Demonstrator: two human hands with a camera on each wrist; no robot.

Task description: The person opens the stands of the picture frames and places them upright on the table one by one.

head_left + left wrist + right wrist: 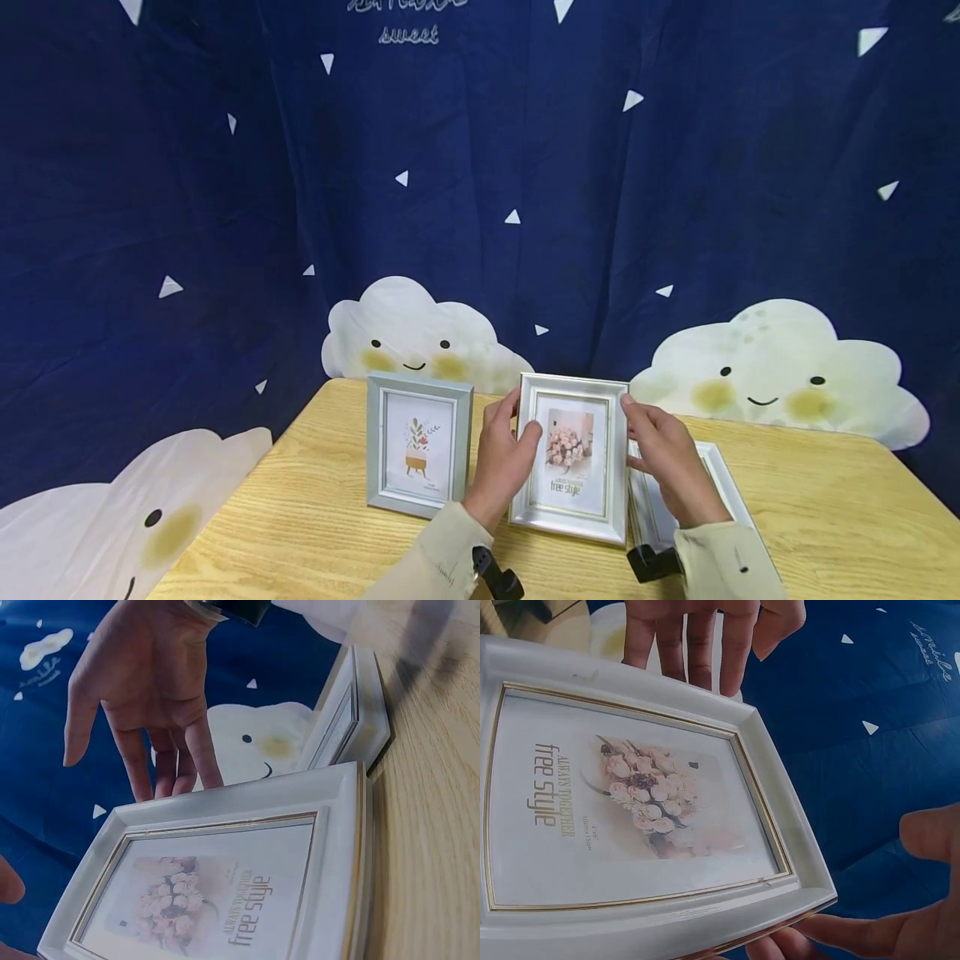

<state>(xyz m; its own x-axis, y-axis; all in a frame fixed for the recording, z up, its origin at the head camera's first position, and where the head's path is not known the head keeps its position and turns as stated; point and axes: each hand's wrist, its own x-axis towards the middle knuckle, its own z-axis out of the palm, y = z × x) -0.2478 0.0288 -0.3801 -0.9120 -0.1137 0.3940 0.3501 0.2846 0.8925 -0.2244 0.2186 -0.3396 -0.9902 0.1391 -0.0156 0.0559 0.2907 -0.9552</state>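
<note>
A white picture frame (617,467) with gold inner trim and a picture of pink flowers stands upright on the wooden table. My left hand (504,458) is at its left edge, with fingers reaching behind and the thumb raised in front, off the frame. At its right edge is my right hand (670,454); its straight fingers (201,754) touch or pass behind the rim, and the thumb (79,731) points away from it. To the left stands a grey-blue frame (375,446) with a potted plant print. Another white frame (723,475) is partly hidden by my right hand and forearm.
The wooden table (300,508) runs back to a dark blue curtain (465,233) printed with white triangles and smiling clouds. Each wrist wears a black camera strap, such as the right wrist camera (652,564).
</note>
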